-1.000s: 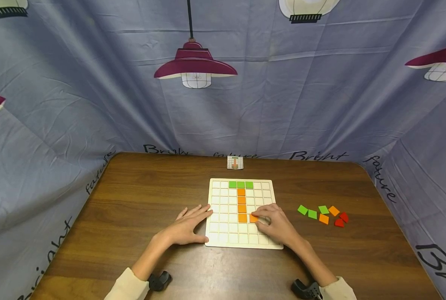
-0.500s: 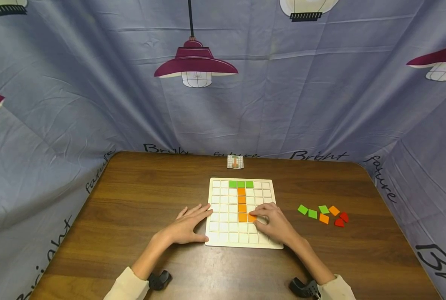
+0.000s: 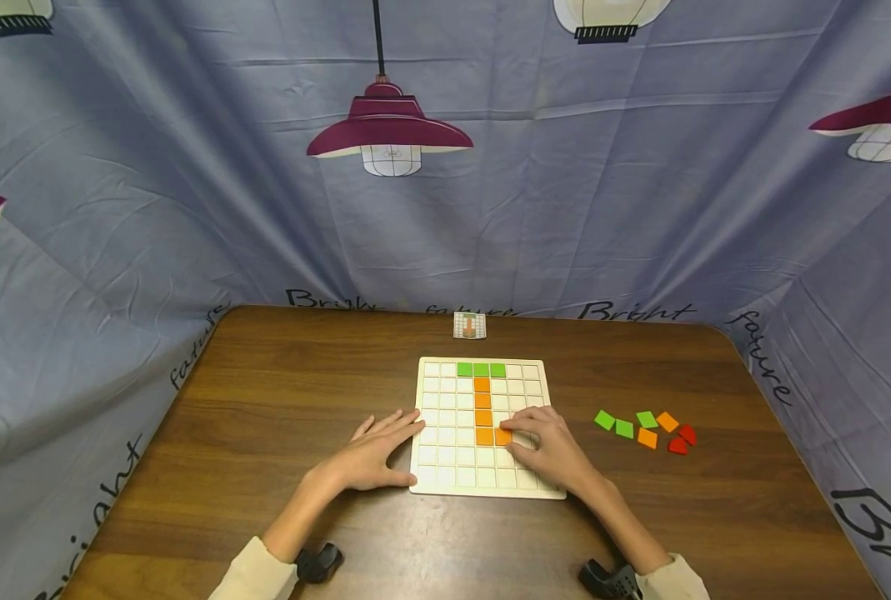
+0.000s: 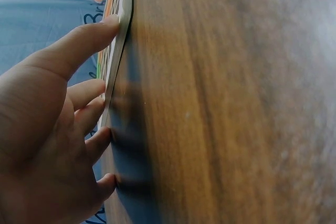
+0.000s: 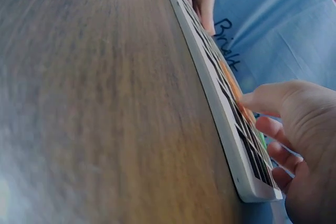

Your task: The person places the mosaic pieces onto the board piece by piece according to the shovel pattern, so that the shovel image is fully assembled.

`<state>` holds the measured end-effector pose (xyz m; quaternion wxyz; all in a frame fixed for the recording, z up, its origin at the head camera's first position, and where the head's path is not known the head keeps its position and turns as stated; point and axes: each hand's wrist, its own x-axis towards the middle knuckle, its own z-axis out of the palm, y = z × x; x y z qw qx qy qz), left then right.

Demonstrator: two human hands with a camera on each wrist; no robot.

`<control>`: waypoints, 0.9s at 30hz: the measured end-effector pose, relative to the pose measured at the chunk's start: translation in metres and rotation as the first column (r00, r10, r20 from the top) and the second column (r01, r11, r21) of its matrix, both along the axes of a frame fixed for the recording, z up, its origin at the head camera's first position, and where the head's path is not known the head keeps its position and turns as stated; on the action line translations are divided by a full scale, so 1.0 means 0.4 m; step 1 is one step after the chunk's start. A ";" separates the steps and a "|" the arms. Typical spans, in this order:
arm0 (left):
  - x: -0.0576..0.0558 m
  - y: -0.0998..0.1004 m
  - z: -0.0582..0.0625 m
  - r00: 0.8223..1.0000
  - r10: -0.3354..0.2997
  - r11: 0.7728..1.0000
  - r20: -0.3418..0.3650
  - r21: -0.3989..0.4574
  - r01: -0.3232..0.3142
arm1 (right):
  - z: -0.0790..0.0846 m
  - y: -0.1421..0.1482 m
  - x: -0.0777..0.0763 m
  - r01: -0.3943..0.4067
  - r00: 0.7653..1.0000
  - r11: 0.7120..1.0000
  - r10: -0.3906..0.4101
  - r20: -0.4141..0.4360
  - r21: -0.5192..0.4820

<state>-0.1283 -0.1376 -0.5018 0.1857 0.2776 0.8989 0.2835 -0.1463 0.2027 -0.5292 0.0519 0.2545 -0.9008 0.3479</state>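
A pale grid board (image 3: 445, 479) lies flat on the table, its cells framed by thin raised lines. Three green square tiles (image 3: 481, 369) fill part of its far row, and a column of orange square tiles (image 3: 483, 400) runs down from the middle one. My right hand (image 3: 546, 446) pinches another orange square tile (image 3: 502, 437) by thumb and index finger, in the cell right of the column's nearest tile. Fingers spread, my left hand (image 3: 373, 454) touches the board's left edge with thumb and fingertips. The left wrist view shows that thumb (image 4: 89, 40) against the board's rim.
Right of the board lie loose green tiles (image 3: 623, 428), orange tiles (image 3: 647, 437) and red pieces (image 3: 678, 446). A small pattern card (image 3: 469, 326) sits at the far edge of the wooden table (image 3: 302, 375). Grey-blue curtains (image 3: 490, 208) hang behind and at both sides.
The right hand has shifted the orange tile slightly left, from a skewed position to beside the orange column. The left hand has stayed at the board's edge.
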 end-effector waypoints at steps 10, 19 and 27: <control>0.001 0.002 0.003 1.000 0.001 1.000 0.000 -0.002 -0.001 | 0.023 0.114 0.003 0.169 0.985 0.984 -0.171 -0.036 -0.053; 0.001 0.001 0.005 1.000 0.002 1.000 0.008 -0.007 -0.002 | 0.048 0.286 0.029 0.366 0.930 0.928 -0.368 -0.024 -0.065; 0.000 0.002 0.007 1.000 0.003 1.000 0.010 -0.006 -0.003 | 0.039 0.395 0.026 0.499 0.865 0.864 -0.501 -0.019 -0.066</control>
